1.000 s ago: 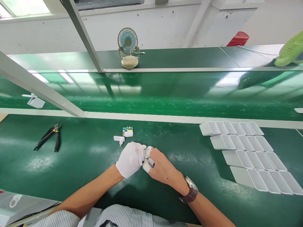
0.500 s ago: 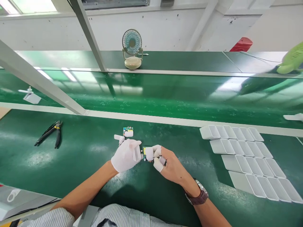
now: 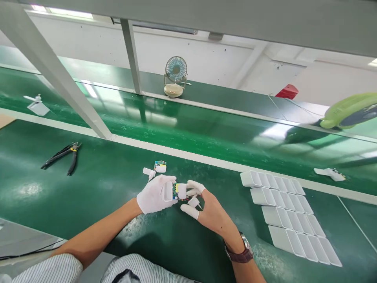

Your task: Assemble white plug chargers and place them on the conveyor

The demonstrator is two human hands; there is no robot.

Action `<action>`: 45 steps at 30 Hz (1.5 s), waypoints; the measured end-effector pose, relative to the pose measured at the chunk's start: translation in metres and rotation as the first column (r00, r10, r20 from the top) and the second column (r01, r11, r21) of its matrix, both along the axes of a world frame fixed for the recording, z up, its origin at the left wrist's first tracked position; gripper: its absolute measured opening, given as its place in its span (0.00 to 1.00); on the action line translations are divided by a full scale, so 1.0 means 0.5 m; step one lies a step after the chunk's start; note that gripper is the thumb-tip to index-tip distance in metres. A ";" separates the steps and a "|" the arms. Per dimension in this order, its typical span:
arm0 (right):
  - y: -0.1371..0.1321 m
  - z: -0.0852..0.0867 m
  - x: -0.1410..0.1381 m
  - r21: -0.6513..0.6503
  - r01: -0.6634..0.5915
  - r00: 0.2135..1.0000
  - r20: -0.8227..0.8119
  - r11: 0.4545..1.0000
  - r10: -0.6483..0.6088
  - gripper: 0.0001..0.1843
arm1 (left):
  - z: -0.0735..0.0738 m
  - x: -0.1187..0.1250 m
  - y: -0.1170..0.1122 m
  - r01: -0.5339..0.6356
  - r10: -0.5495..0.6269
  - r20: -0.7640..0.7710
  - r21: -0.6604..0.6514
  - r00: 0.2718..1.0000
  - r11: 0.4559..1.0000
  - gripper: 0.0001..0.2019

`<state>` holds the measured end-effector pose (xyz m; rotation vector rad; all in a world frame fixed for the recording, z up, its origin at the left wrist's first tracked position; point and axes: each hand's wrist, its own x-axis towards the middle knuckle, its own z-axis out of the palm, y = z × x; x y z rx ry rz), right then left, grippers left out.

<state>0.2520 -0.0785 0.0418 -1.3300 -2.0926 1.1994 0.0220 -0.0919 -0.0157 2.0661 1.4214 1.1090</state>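
My left hand (image 3: 154, 195), in a white glove, is closed around a small white plastic case (image 3: 168, 192) with its open end facing right. A green circuit board (image 3: 175, 191) with a white block on it sits at that open end; how far it reaches inside I cannot tell. My right hand (image 3: 206, 206), with white finger covers, has its thumb and fingers spread just right of the board. Between them is a small white plug-like piece (image 3: 193, 202), apparently wired to the board. Beyond my left hand lie another circuit board (image 3: 160, 166) and a white piece (image 3: 149, 173).
Black-handled pliers (image 3: 63, 157) lie at left. Rows of white cases (image 3: 282, 216) stand at right. White assemblies (image 3: 37, 106) (image 3: 330, 173) lie on the green strip beyond the rail (image 3: 176, 153). A small fan (image 3: 176, 76) stands farther back, and a slanted post (image 3: 67, 82) rises at left.
The board has come to the case's open end, and the case now faces up more. My right fingers have parted from the board. The view has tilted and shifted.
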 end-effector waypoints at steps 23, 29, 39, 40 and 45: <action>-0.052 0.006 -0.025 0.598 0.016 0.982 -0.160 0.801 0.099 0.30 | 0.000 -0.005 0.014 0.199 -0.192 -0.056 0.191 0.980 0.961 0.50; -0.049 0.020 -0.033 0.528 -0.063 0.990 -0.071 0.847 0.118 0.31 | 0.005 -0.007 0.011 0.221 -0.209 -0.080 0.211 0.975 0.952 0.47; -0.046 0.024 -0.032 0.485 -0.101 0.994 0.019 0.869 0.105 0.31 | 0.002 -0.007 0.011 0.235 -0.223 -0.073 0.250 0.972 0.939 0.51; -0.045 0.025 -0.032 0.478 -0.100 0.995 0.022 0.872 0.102 0.31 | 0.002 -0.009 0.011 0.239 -0.228 -0.072 0.243 0.971 0.940 0.51; -0.047 0.035 -0.036 0.461 -0.104 0.995 0.044 0.881 0.095 0.30 | 0.001 -0.011 0.008 0.236 -0.221 -0.088 0.230 0.971 0.944 0.52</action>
